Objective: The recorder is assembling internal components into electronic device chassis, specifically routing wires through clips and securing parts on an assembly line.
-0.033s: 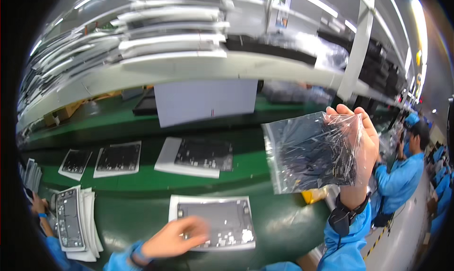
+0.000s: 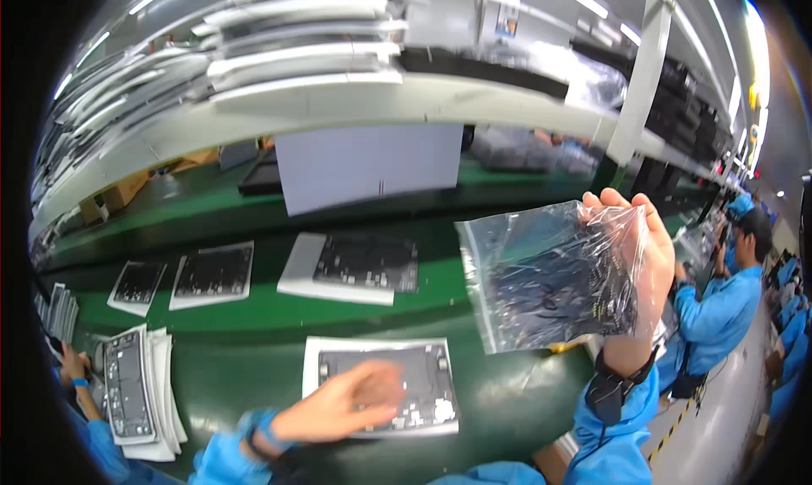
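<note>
My right hand (image 2: 650, 252) is raised above the right side of the bench, gripping a clear plastic bag (image 2: 550, 278) by its bunched right end. Small dark pieces show through the film; I cannot make out their kind. My left hand (image 2: 347, 405) hovers over a flat dark panel (image 2: 414, 375) with small white pieces on it. Its fingers are blurred, though the thumb stands apart from them and nothing shows between. Beneath that panel lies a white sheet (image 2: 313, 350), its edges showing around it.
More dark panels (image 2: 368, 261) lie on white sheets along the green bench (image 2: 233, 350). At left is a stack of panels and sheets (image 2: 165, 383), beside another person's hand (image 2: 74, 362). A loaded shelf (image 2: 338, 100) spans above. A person in blue (image 2: 719, 312) stands at right.
My left hand has shifted to the right and slightly up over the panel. The bag has swung slightly left and stays in my right hand. The whole view has tilted a little.
</note>
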The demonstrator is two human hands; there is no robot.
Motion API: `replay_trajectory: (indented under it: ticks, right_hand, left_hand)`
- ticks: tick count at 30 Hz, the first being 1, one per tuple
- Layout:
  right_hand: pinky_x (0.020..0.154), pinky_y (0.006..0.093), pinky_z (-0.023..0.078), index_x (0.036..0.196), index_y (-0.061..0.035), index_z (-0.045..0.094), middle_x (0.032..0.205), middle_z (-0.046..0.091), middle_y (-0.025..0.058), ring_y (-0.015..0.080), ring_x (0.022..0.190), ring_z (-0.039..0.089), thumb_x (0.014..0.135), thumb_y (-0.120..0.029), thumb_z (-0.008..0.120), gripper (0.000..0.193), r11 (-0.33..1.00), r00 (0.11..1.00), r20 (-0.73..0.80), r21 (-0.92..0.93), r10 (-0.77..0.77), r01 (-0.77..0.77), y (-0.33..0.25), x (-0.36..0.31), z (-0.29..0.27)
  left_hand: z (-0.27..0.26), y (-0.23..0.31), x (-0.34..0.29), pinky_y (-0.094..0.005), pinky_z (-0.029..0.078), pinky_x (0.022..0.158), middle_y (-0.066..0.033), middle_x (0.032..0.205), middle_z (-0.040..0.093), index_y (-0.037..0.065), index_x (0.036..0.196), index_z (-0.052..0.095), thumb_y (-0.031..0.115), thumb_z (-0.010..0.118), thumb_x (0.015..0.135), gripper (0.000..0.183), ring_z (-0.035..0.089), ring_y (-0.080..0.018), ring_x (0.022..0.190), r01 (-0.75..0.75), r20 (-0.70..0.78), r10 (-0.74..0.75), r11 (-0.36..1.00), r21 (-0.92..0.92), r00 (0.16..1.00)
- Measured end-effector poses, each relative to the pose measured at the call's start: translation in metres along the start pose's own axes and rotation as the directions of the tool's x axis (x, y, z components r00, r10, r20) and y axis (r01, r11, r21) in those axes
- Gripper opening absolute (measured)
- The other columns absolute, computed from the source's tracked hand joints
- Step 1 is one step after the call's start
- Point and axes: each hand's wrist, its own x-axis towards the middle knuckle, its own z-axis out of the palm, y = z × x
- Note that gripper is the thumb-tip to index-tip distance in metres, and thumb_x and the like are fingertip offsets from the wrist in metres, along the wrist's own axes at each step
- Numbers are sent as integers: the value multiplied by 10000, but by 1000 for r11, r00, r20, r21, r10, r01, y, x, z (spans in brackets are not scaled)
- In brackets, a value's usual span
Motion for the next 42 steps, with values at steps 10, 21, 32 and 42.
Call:
replay_trajectory:
  ticks: [10,21,32,42]
  right_hand:
    - [951,421,580,1160,15,555,1117,703,191,318,1031,727,1102,-149,512,178,946,891,-362,-66,275,-319,41,-111,-161]
    - [696,261,548,1018,54,715,863,755,102,145,760,711,989,-93,701,150,710,808,-284,-386,516,-589,70,-112,-154]
    - [670,226,549,964,45,727,868,756,86,95,759,699,964,-89,755,136,691,764,-173,-338,621,-638,81,-98,-157]
    - [630,240,520,919,18,688,810,712,45,86,695,651,1011,-145,708,188,604,683,-61,-414,728,-681,63,-65,-151]
  left_hand:
    - [72,4,175,-281,609,728,-160,920,775,-95,1046,741,86,693,1000,193,733,-163,776,98,-35,-102,990,-99,994]
    - [88,13,258,-246,451,529,-21,626,676,14,701,704,158,882,845,271,577,-51,576,-7,168,-52,943,333,984]
    - [101,34,256,-311,427,528,-53,586,592,-42,764,699,222,758,936,320,495,-87,550,-167,261,28,832,529,965]
    - [103,59,260,-336,456,553,-88,600,619,-29,663,628,201,834,811,343,580,-130,580,-203,320,15,801,564,947]
